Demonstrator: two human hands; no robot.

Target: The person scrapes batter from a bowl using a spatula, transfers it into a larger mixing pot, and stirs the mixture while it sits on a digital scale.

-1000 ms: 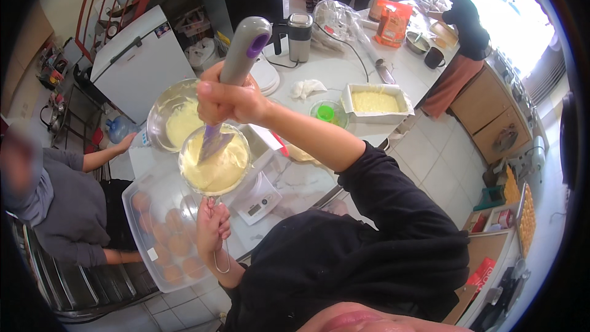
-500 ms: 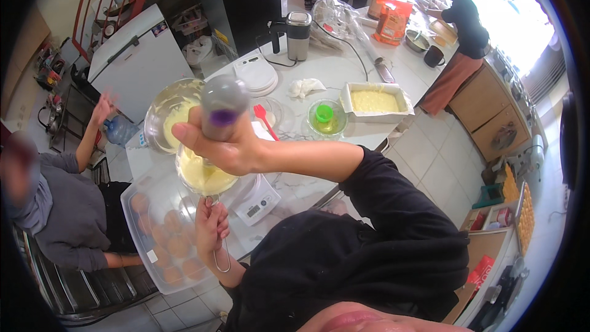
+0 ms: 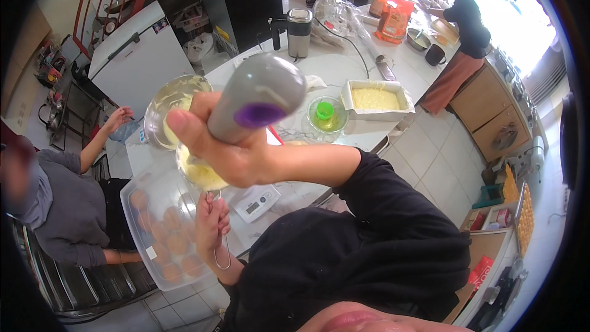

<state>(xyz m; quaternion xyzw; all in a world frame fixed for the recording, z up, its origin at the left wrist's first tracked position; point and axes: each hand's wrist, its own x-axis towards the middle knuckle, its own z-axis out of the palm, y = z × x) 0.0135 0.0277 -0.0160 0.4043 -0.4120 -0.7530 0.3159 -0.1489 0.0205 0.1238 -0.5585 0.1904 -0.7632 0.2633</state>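
High over the worktop, my right hand (image 3: 236, 163) is wrapped round the thick grey handle (image 3: 264, 89) of a utensil. The handle has a rounded end and a purple oval; its working end is hidden behind my hand. My left hand (image 3: 212, 224) is closed round a looped wire handle (image 3: 222, 257) at the near rim of a bowl of yellow batter (image 3: 203, 175). My right hand hides part of that bowl. A larger metal bowl (image 3: 158, 107) smeared with pale mixture stands just beyond it.
A lidded plastic box of round brown items (image 3: 172, 240) lies left of my left hand, a kitchen scale (image 3: 255, 203) right of it. Further right are a glass bowl with a green cup (image 3: 326, 114) and a lined batter tin (image 3: 375, 98). A co-worker (image 3: 67, 203) sits at left.
My right hand has lifted the grey handle up toward the camera, so it looks larger and covers the red spatula and far scale. My left hand stays put. The co-worker's raised hand has lowered.
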